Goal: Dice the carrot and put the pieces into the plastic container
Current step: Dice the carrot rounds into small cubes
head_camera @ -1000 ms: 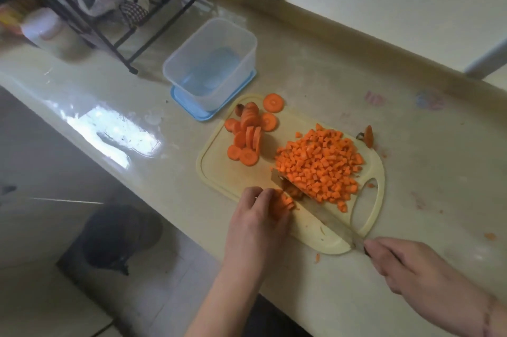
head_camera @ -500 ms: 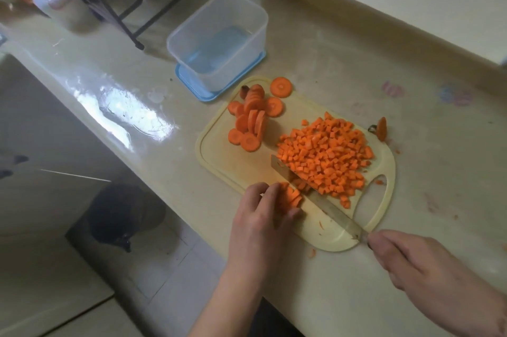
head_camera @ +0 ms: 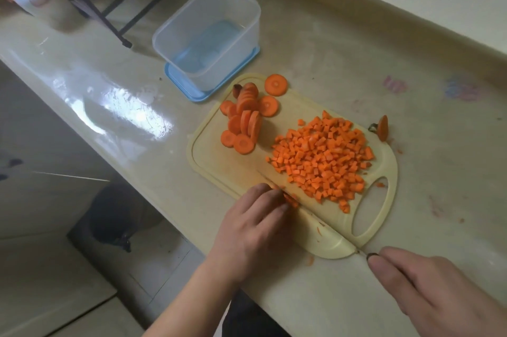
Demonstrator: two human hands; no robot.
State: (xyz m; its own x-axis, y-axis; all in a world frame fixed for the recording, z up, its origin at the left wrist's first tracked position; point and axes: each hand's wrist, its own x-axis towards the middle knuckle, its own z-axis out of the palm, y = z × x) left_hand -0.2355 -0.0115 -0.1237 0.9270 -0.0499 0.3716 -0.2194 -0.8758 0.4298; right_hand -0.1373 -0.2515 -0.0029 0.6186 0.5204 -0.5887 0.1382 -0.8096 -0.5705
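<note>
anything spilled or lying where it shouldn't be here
A few bits have left the cutting board: a carrot end piece sits on the counter by the board's far right edge, and small orange scraps lie near its front edge. The plastic container holds no carrot.

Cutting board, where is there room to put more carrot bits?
The cutting board is bare between the carrot slices, diced pile and left hand. The right half is crowded. The plastic container holds no carrot.

Glossy beige counter, tiled floor
</note>
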